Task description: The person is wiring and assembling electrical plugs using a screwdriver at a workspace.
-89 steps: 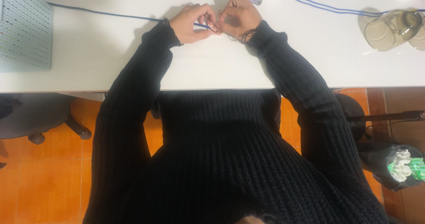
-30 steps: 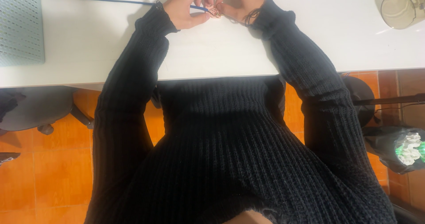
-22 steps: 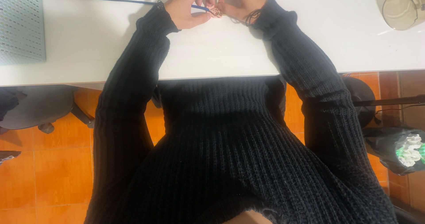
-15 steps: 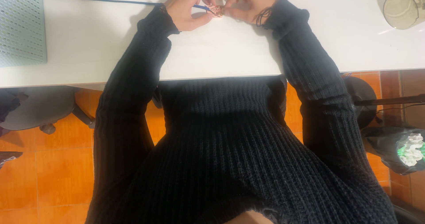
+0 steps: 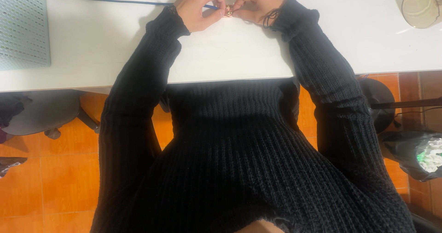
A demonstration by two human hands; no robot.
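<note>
Gold-coloured, a small bead is pinched between both hands at the white desk's far edge. The blue cord is held by the left hand; the right hand has been drawn closer since earlier, suggesting threading is underway.

We sit at a white table over an orange tiled floor. We see a pale green perforated box on the table's left, a grey chair base beneath it, and a dark bag at the floor's right
</note>
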